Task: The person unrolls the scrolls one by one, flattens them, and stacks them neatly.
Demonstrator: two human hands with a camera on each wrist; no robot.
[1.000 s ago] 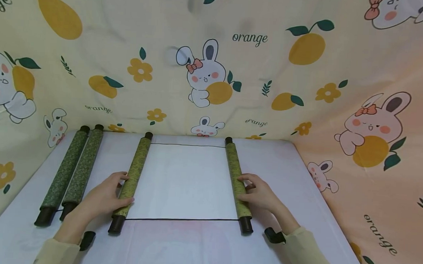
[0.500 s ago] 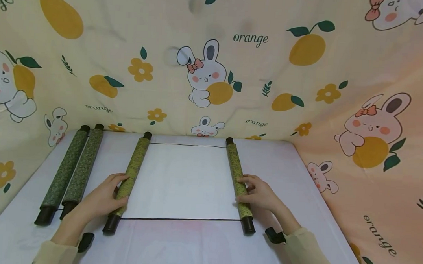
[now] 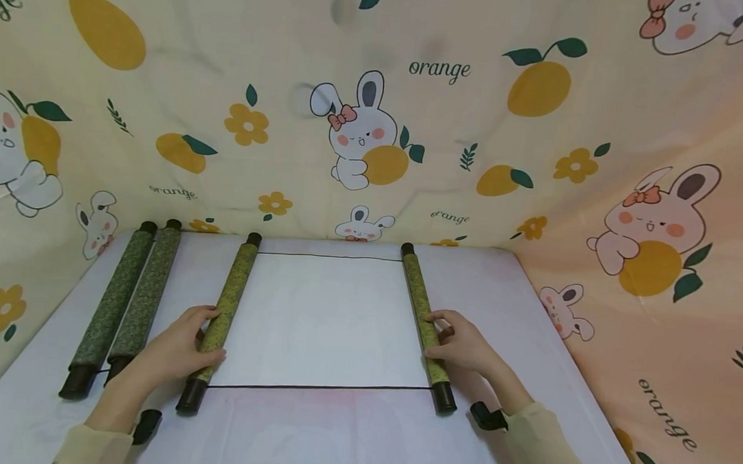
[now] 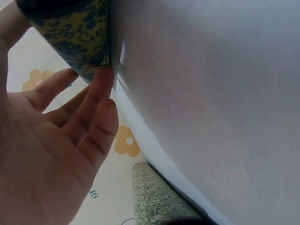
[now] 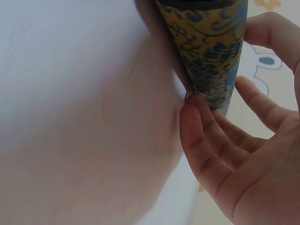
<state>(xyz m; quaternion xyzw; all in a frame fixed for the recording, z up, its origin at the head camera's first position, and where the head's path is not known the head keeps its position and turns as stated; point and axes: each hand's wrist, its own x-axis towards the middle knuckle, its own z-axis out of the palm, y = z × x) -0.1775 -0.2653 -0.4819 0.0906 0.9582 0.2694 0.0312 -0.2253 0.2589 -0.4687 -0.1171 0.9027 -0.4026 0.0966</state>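
Spreading the scroll (image 3: 324,320) open on the table (image 3: 312,444)

In the head view, the scroll is lying mid-table, its white sheet stretching between two yellow-green rollers. The left hand (image 3: 173,344) is gripping the left roller (image 3: 233,288) toward its near end, thumb reaching across to the inner side. The right hand (image 3: 466,343) is pinching the right roller (image 3: 417,296), working from the outer side. Two green rolls (image 3: 147,295) are lying side by side at the left. Doing this well probably means both hands are drawing apart evenly, keeping the rollers aligned and letting them turn rather than scrape, so the sheet is staying flat without straining. Compared with half a second ago, the rollers are standing farther apart: the right one is sitting farther right, the left one slightly farther left, and more sheet is showing. The green rolls are keeping their place.

In the left wrist view, the thumb and fingers are flanking the patterned roller, while a green roll is showing nearby.

In the right wrist view, the fingertips are touching the roller low down, the thumb lying opposite; how firmly they are pressing, one cannot tell.
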